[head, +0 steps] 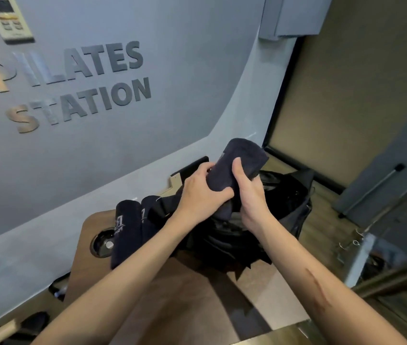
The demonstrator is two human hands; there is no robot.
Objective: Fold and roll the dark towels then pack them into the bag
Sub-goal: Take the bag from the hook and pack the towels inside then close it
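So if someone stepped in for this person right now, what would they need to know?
Left hand and right hand: both grip one rolled towel, held above the open black bag.
Two more rolled towels lie on the wooden table, left of the bag.
Done: three towels rolled.
Left: put the held roll in the bag, then the other two.

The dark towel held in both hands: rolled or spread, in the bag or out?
Rolled and out: the dark towel is a tight cylinder gripped above the black bag.
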